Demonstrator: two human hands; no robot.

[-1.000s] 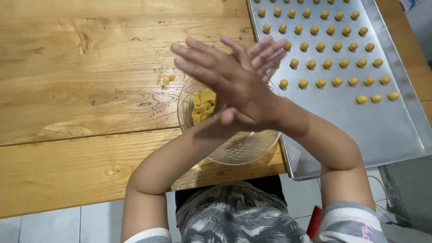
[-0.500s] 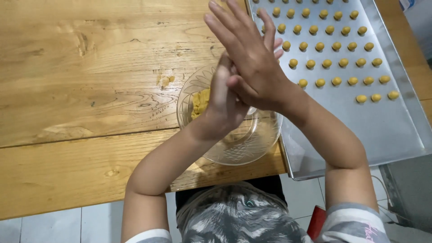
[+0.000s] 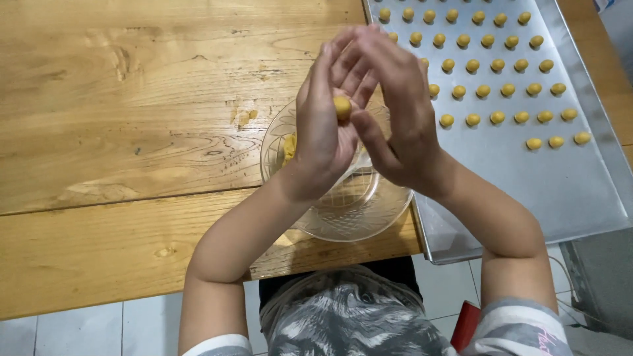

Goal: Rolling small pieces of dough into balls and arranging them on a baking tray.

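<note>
Warm, knotty wood made up the tabletop, grain running side to side with a glossy varnish and a small crumbly smear near the bowl's 10 o'clock. Pale tiled floor showed at 6 o'clock under the table edge. Both hands hovered over a clear glass bowl with a cut pattern in its base and a lump of yellow dough stuck at its 9 o'clock wall. Left hand was cupped half open, palm turned inward, with a smooth round dough ball sitting against its fingers. Right hand was loosely spread and angled over it, thumb touching near the ball; couldn't tell if it was actually pinching it. At 2 o'clock from the hands sat a brushed metal baking tray with raised rim, lined with neat rows of small matte yellow dough balls. No packages or labels visible, just a red object at 5 o'clock by the floor
</note>
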